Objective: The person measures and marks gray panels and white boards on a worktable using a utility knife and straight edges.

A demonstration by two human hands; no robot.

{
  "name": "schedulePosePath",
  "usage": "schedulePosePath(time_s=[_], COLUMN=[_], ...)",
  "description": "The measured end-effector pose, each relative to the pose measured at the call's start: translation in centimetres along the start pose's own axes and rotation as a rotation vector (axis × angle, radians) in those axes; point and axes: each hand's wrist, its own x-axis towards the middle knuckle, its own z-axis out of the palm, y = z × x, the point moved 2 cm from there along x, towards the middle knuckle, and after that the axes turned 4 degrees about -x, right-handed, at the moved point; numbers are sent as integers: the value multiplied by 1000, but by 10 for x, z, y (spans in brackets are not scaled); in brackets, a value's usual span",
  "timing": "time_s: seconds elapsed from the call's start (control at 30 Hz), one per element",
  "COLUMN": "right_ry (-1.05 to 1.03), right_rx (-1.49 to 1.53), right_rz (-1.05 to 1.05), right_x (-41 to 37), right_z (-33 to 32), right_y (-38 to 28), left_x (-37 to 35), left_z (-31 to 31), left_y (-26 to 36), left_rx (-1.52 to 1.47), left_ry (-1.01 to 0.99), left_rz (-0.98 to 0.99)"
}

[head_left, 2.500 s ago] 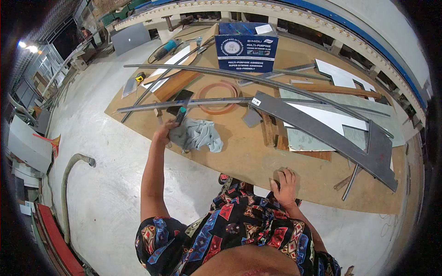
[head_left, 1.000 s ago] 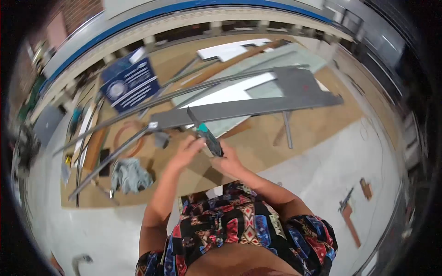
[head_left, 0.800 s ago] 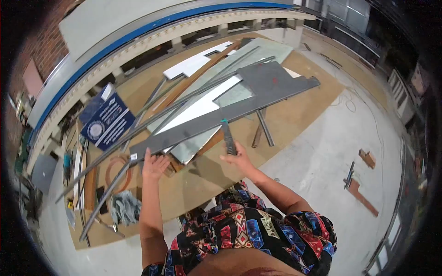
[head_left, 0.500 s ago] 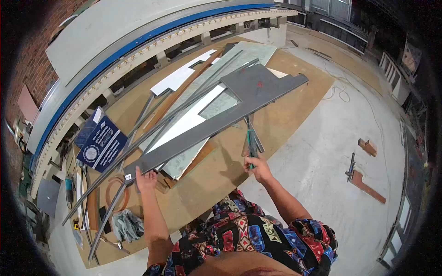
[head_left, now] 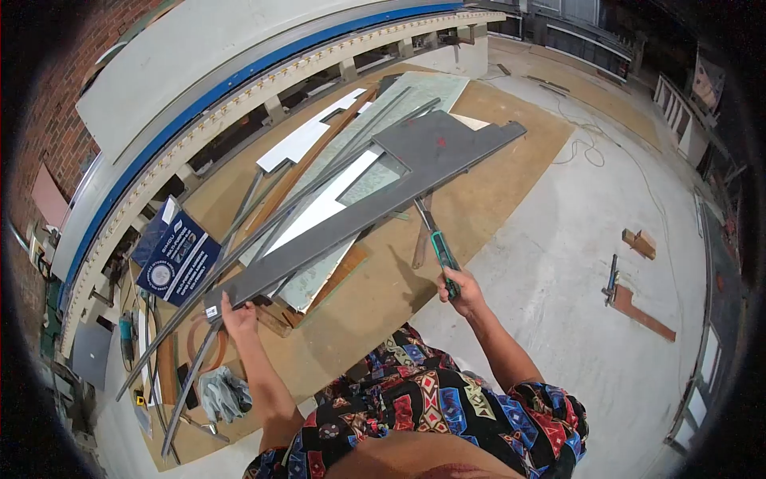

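A long dark grey panel (head_left: 319, 231) with a wide stepped end lies slanted over stacked sheets and strips. My left hand (head_left: 238, 318) grips its narrow near end, by a small white label (head_left: 211, 311), one finger on top and the others at the lower edge. My right hand (head_left: 463, 289) is closed around a tool (head_left: 440, 247) with a green-and-black grip and a metal shaft. The shaft's far end meets the panel's lower edge in this view, and the tip is hidden there. Close to the shaft is a thin brown strip (head_left: 422, 239).
A brown board-topped table (head_left: 511, 172) carries white cut pieces (head_left: 311, 136), pale green sheets (head_left: 435, 88), a blue printed box (head_left: 177, 254), grey cloth (head_left: 223, 395) and long metal strips (head_left: 179, 399). A long machine (head_left: 263, 60) stands behind. Brown tools or blocks (head_left: 638, 311) lie on the floor at right.
The tool in my right hand has swung from near upright to a slant, its grip lower and further right. My left hand still holds the panel's end, and the whole view has shifted slightly.
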Motion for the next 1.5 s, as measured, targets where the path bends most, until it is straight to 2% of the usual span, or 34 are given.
schedulePosePath(time_s=[0.13, 0.17, 0.3, 0.5, 0.73, 0.9, 0.97, 1.1, 1.17, 1.27, 1.37, 1.5], right_ry=[38, 50, 81, 64, 66, 99, 176, 233, 250, 234, 229, 115], right_rx=[-80, -53, -8, -10, 25, 96, 23, 40, 31, 2, -51, 52], right_rz=[-30, -34, -109, -173, -244, -251, -292, -313, -353, -415, -515, -666], right_x=[0, 0, 12, 16, 49, 69, 78, 93, 94, 99, 101, 107], right_z=[-9, -9, -12, -4, 3, 9, 3, -10, -11, -20, -13, -21], right_y=[1, 1, -4, -35, -63, -69, -72, -83, -91, -108, -138, -190], left_x=[-44, -58, -95, -128, -157, -152, -157, -182, -181, -175, -177, -179], left_z=[47, 61, 102, 95, 80, 69, 72, 96, 91, 76, 74, 78], left_y=[32, 36, 43, 42, 32, 34, 34, 33, 32, 32, 30, 30], left_rx=[114, 90, 55, 18, -51, -70, -71, -41, 14, -66, -102, -161], left_ry=[-115, -73, -190, -286, -232, -391, -412, -544, -540, -630, -653, -689], left_rz=[8, 17, 130, 246, 284, 315, 355, 372, 412, 333, 334, 314])
